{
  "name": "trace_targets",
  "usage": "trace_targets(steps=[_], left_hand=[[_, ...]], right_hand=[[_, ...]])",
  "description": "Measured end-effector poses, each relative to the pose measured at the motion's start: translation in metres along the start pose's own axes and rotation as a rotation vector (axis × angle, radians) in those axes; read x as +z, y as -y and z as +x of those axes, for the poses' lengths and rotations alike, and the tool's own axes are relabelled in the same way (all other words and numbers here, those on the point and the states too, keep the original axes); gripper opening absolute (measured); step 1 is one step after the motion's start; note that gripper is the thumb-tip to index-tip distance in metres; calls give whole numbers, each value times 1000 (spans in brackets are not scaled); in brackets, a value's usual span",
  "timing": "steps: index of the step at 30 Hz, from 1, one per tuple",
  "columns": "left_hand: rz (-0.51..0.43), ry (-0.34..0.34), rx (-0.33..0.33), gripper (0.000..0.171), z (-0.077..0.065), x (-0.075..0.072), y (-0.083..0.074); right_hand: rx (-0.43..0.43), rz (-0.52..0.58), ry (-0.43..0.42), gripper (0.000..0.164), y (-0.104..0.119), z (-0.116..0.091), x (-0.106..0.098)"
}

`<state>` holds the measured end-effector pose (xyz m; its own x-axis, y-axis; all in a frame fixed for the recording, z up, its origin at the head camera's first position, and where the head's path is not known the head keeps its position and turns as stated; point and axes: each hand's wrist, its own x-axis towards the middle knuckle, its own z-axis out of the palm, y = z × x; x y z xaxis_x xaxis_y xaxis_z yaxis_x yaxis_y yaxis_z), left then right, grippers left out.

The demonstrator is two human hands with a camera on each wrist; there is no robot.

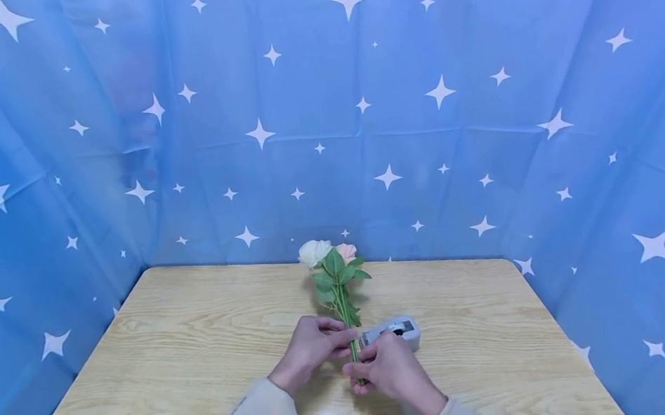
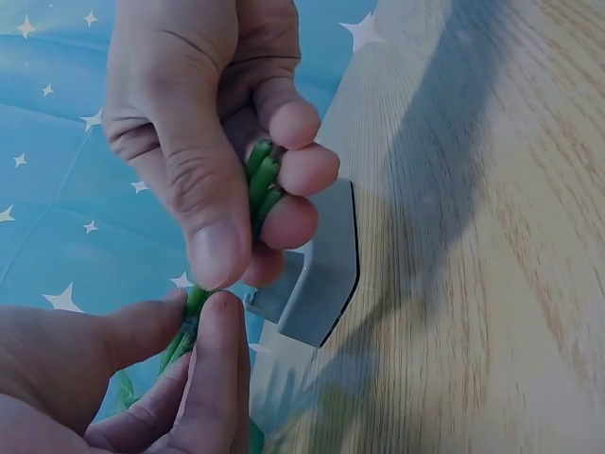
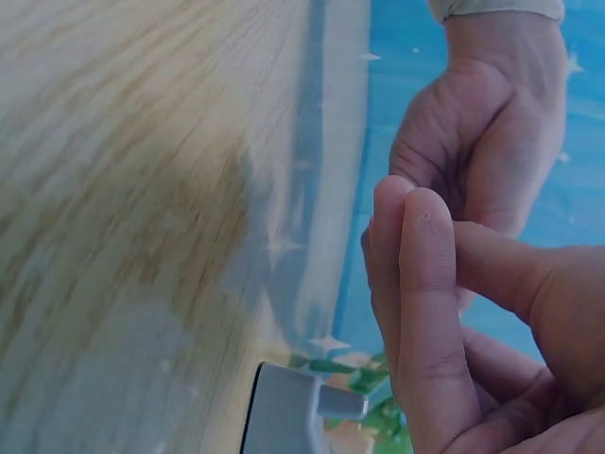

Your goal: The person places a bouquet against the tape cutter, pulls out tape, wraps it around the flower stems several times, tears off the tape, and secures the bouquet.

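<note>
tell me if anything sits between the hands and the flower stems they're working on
Nothing visible does. The left hand and the right hand both already pinch the green flower stems directly, fingers on the stems. The grey tape dispenser sits on the wooden table just behind the right hand, not between.

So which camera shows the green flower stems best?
The left wrist view: the stems fill its middle, pinched by both hands. The head view shows the whole stems, but small. The right wrist view shows only blurred leaves by the grey dispenser.
</note>
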<state>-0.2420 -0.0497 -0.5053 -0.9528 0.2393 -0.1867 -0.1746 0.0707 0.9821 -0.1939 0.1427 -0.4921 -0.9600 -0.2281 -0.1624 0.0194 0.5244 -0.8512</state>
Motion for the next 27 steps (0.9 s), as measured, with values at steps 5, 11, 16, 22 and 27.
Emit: trace_targets(steps=[5, 11, 16, 22, 27], left_hand=[[24, -13, 5, 30, 1, 1, 0], [39, -14, -2, 31, 3, 2, 5], [23, -3, -12, 34, 4, 2, 8], [8, 6, 0, 36, 3, 3, 9], [-29, 14, -8, 37, 6, 5, 9]], right_hand=[[-2, -52, -24, 24, 3, 0, 3], [-11, -56, -30, 24, 2, 0, 5], [-29, -49, -15, 23, -5, 2, 4], [-36, 98, 79, 29, -14, 5, -2], [30, 278, 162, 33, -18, 6, -10]])
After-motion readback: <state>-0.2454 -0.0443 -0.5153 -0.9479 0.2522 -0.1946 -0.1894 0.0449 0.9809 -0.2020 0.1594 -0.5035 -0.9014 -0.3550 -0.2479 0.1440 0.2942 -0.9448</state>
